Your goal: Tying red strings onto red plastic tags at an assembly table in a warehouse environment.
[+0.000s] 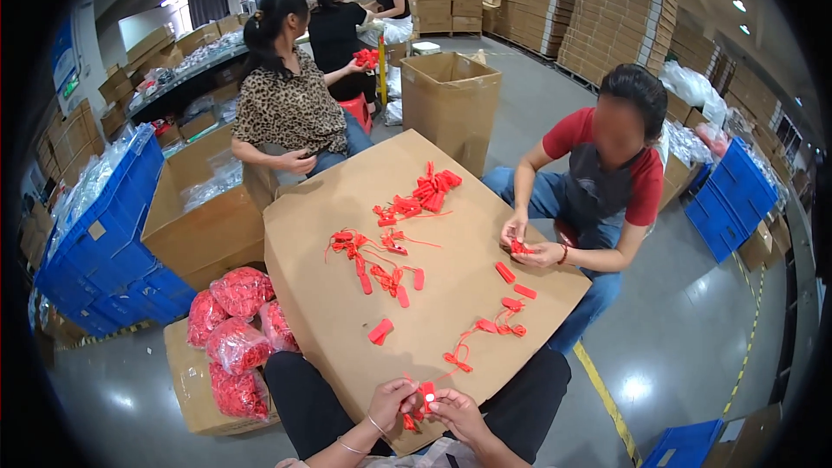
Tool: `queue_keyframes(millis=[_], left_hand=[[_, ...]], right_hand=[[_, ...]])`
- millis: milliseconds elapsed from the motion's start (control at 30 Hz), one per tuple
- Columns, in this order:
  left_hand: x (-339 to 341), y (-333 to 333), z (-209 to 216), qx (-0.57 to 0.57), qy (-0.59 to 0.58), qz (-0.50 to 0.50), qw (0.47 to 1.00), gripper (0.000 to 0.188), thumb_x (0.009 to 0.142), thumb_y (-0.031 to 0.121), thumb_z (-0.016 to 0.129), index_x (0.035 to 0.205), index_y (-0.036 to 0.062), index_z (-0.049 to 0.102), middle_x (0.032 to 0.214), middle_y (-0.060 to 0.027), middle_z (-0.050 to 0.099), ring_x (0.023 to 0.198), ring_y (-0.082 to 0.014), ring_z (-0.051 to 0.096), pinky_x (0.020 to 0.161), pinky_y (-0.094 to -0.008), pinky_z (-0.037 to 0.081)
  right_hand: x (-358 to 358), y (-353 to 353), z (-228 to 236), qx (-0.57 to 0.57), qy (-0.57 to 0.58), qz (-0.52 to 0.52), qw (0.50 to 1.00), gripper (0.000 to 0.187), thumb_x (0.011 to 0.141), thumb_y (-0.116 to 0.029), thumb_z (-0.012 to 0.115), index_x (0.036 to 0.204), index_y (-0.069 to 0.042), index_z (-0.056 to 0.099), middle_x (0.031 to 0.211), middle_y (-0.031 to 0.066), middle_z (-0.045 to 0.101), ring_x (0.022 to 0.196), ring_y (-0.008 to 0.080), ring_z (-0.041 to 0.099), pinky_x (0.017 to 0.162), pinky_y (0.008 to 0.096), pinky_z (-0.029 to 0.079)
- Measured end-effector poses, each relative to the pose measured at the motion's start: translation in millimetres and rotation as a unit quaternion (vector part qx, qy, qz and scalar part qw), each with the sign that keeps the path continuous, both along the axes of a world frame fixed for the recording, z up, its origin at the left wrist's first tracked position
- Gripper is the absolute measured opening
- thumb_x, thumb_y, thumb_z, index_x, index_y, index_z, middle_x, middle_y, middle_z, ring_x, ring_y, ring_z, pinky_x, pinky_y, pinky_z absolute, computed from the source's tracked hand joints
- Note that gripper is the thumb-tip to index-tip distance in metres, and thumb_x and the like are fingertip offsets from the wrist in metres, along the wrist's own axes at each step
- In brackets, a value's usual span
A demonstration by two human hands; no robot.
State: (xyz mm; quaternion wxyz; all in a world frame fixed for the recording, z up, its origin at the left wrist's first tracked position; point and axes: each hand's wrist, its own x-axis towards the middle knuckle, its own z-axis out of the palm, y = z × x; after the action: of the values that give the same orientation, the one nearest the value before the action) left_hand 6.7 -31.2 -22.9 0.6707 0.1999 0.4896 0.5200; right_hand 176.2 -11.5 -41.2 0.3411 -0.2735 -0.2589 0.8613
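Close to my body, at the cardboard sheet's near corner, both my hands meet around a small red tag (pixel 428 392) with a white round spot. My right hand (pixel 459 414) pinches the tag's right edge between thumb and fingers. My left hand (pixel 392 405) is closed at its left side, on what looks like its red cord. Another red piece (pixel 411 422) hangs or lies just below my hands; I cannot tell which. A red cord leads from my hands toward a looped red cord bundle (pixel 458 360). Farther left lies a folded red piece (pixel 380 331).
The cardboard sheet (pixel 329 329) bears several red corded tags (pixel 381 264) and a red pile (pixel 429 191). A person (pixel 598 165) on the right handles red pieces; another (pixel 290 104) sits at the far left. Bagged red goods (pixel 238 347) stand left, a tall carton (pixel 451 104) behind.
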Motion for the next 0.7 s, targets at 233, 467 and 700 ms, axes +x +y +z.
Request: queue_keyframes(millis=[233, 467, 700], left_hand=[[-11.1, 5.4, 9.6, -0.021, 0.061, -0.103, 0.993, 0.018, 0.086, 0.017, 0.056, 0.076, 0.0024, 0.06, 0.058, 0.0039, 0.046, 0.048, -0.002, 0.035, 0.044, -0.0167, 0.027], [-11.8, 2.5, 10.1, -0.057, 0.042, -0.315, 0.946, 0.022, 0.088, 0.023, 0.054, 0.091, 0.0019, 0.062, 0.063, 0.0043, 0.05, 0.052, -0.0026, 0.04, 0.048, -0.0167, 0.031], [-23.0, 5.6, 12.9, 0.0, 0.123, -0.395, 0.91, 0.02, 0.087, 0.021, 0.055, 0.091, 0.0021, 0.062, 0.064, 0.0029, 0.052, 0.055, -0.0036, 0.046, 0.052, -0.0174, 0.037]], right_hand=[[21.1, 4.1, 13.9, 0.148, -0.115, 0.072, 0.98, 0.018, 0.086, -0.005, 0.055, 0.102, 0.001, 0.057, 0.09, 0.0047, 0.061, 0.078, 0.0078, 0.057, 0.071, 0.022, 0.046], [31.0, 13.8, 30.7, 0.18, -0.14, 0.102, 0.968, 0.016, 0.086, -0.005, 0.055, 0.1, 0.0, 0.06, 0.09, 0.0002, 0.059, 0.079, 0.0039, 0.053, 0.07, 0.0191, 0.043], [40.1, 16.8, 26.8, 0.185, -0.107, 0.123, 0.969, 0.014, 0.085, -0.002, 0.055, 0.097, 0.001, 0.06, 0.088, 0.0032, 0.058, 0.081, 0.0093, 0.056, 0.071, 0.0222, 0.046]])
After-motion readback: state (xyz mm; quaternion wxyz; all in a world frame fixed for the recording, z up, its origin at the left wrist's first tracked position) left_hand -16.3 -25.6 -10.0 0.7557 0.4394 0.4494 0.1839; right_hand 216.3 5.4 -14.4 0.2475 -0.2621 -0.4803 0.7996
